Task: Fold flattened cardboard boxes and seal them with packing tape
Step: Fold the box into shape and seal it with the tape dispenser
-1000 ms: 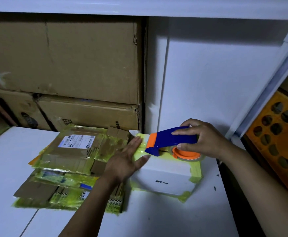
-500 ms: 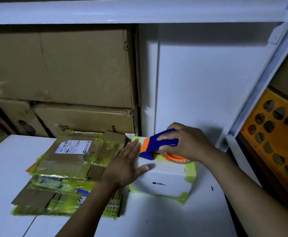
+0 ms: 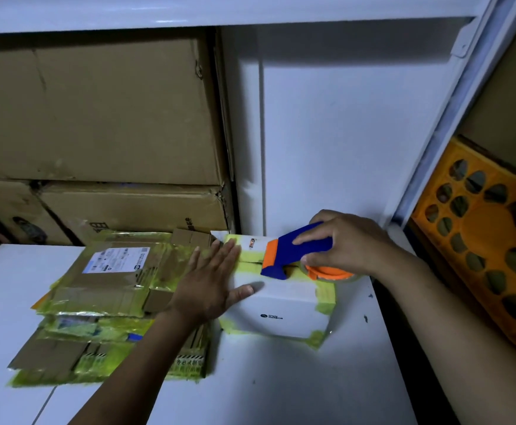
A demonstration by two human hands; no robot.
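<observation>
White box [image 3: 281, 308] sits on the white table [image 3: 281, 378], near the far wall, right of a pile of flattened cardboard boxes [image 3: 109, 296] w/ yellow-green tape on them. Box edges also carry yellow-green tape; small dark logo on its near face.

Left hand [image 3: 210, 286] lies flat & open, fingers spread, palm down on the box's left top edge, thumb pointing right across the top.

Right hand [image 3: 345, 243] is closed round the blue handle of a tape dispenser [image 3: 293, 256] (blue body, orange blade guard, orange hub w/ the tape roll under it). Dispenser rests on the box top, its orange end pointing left toward the left hand, roll over the box's right far corner.

Behind the pile: big brown cartons [image 3: 97, 118] stacked under a white shelf. Far right, an orange crate [image 3: 480, 240] w/ round holes.
</observation>
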